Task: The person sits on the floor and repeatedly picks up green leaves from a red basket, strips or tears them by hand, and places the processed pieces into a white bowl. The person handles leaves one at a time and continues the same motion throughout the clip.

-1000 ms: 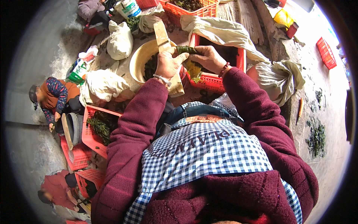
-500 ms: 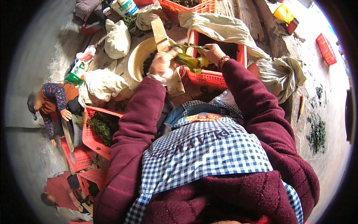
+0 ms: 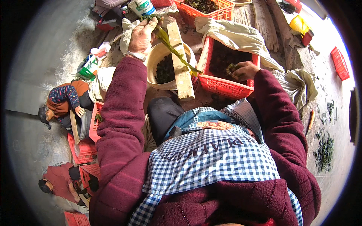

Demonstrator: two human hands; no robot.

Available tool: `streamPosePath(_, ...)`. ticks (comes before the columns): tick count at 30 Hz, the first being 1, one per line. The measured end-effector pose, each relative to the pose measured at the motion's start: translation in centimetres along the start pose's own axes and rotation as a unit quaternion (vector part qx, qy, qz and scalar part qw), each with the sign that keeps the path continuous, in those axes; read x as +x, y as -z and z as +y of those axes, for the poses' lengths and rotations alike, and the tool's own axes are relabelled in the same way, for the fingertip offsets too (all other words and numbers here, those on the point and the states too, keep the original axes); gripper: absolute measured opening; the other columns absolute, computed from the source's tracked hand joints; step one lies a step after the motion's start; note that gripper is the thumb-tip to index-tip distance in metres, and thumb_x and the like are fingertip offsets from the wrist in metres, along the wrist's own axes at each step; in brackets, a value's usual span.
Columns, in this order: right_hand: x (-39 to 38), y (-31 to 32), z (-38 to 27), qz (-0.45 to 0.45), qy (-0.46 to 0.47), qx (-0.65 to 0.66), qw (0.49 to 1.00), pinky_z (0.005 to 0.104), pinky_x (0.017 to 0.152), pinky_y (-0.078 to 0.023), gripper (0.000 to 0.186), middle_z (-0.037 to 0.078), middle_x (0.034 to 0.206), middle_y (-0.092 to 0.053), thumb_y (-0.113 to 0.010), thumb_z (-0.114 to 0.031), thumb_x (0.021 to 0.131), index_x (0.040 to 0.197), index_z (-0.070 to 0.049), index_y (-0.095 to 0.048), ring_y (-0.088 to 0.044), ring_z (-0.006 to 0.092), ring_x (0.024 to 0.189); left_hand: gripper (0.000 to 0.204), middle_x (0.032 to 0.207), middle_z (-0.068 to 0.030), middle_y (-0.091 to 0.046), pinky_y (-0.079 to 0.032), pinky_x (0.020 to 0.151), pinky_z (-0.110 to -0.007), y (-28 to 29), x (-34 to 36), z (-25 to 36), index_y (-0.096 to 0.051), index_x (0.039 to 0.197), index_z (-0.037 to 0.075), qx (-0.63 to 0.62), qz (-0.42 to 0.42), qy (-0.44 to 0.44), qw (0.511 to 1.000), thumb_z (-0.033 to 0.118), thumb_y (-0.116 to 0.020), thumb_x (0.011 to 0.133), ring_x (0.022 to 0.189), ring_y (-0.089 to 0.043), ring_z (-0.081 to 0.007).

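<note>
My left hand (image 3: 141,37) is raised beyond the pale round bucket (image 3: 151,67), its fingers closed on a long yellow-green seaweed stalk (image 3: 164,37). The stalk slants down to the right, across a wooden board (image 3: 184,83) that lies over the bucket. Dark leafy pieces (image 3: 165,71) lie inside the bucket. My right hand (image 3: 246,71) is over the red crate (image 3: 226,86) on the right, fingers closed around a small greenish seaweed piece (image 3: 231,69). Dark seaweed (image 3: 222,56) fills the crate's bottom.
A pale cloth sack (image 3: 233,32) drapes over the crate's far edge. Another red crate (image 3: 203,16) stands beyond. On the left, a co-worker (image 3: 68,98) bends beside red crates (image 3: 81,150), with another person (image 3: 60,179) nearer. Dark seaweed (image 3: 323,150) lies on the right floor.
My hands have moved apart: the left went up and left with the stalk, the right moved right and down over the crate. The view has shifted slightly.
</note>
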State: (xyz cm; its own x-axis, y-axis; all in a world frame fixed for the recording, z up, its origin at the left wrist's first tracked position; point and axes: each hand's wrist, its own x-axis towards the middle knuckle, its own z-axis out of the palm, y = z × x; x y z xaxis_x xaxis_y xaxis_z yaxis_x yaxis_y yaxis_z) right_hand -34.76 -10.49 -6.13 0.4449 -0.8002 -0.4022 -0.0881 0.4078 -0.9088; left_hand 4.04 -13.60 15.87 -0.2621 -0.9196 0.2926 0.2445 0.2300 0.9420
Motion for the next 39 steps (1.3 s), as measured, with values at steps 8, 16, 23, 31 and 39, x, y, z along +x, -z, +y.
streamPosePath(8,0.4,-12.3,-6.4,-0.062,0.306,-0.783,0.538,0.0346,0.07,-0.049,0.025,0.014,0.081,-0.061,-0.054,-0.024,0.086,0.1,-0.003,-0.059,-0.06,0.0292,0.08,0.016,0.08,-0.0028,-0.065,-0.048,0.063,-0.023,-5.3,-1.6,-1.8,-0.063,0.093,0.001,0.116,-0.089,-0.016,0.989,0.011,-0.05,0.092,0.071,-0.059,-0.0091)
streamPosePath(16,-1.3,-14.7,-11.7,0.133,0.389,-0.002,0.911,0.0191,0.057,-0.043,0.02,-0.002,0.076,-0.061,-0.059,-0.017,0.089,0.098,-0.001,-0.066,-0.052,0.0035,0.064,0.025,0.08,-0.0014,-0.06,-0.047,0.061,-0.023,-9.4,-5.3,-6.8,-0.054,0.111,-0.001,0.271,-0.16,0.059,0.947,0.0,-0.042,0.089,0.066,-0.054,-0.0079)
streamPosePath(23,-3.4,-14.0,-12.9,0.085,0.346,0.112,0.928,0.0171,0.053,-0.039,0.016,-0.001,0.074,-0.06,-0.06,-0.015,0.088,0.093,-0.001,-0.065,-0.048,0.0021,0.06,0.019,0.082,-0.0101,-0.065,-0.05,0.071,-0.031,-8.4,-8.3,-10.1,-0.06,0.097,-0.001,0.416,-0.025,-0.102,0.903,0.013,-0.059,0.085,0.076,-0.062,-0.0181)
streamPosePath(31,-3.5,-16.4,-11.8,-0.049,0.332,0.082,0.938,0.0257,0.069,-0.054,0.016,0.006,0.09,-0.063,-0.062,-0.008,0.085,0.098,0.0,-0.057,-0.063,0.013,0.076,0.037,0.113,-0.0153,-0.057,-0.042,0.09,-0.053,-7.5,-8.9,-13.0,-0.045,0.122,0.005,-0.319,-0.116,0.246,0.908,0.025,-0.043,0.091,0.107,-0.054,-0.0317)
streamPosePath(39,-2.9,-16.0,-7.5,0.057,0.246,0.182,0.95,0.0279,0.069,-0.054,0.016,0.009,0.09,-0.064,-0.057,-0.007,0.089,0.101,0.003,-0.059,-0.065,0.0152,0.077,0.023,0.09,-0.0136,-0.063,-0.049,0.076,-0.042,-3.9,-8.6,-12.9,-0.058,0.102,0.004,-0.409,0.029,0.299,0.862,0.02,-0.053,0.087,0.088,-0.06,-0.0249)
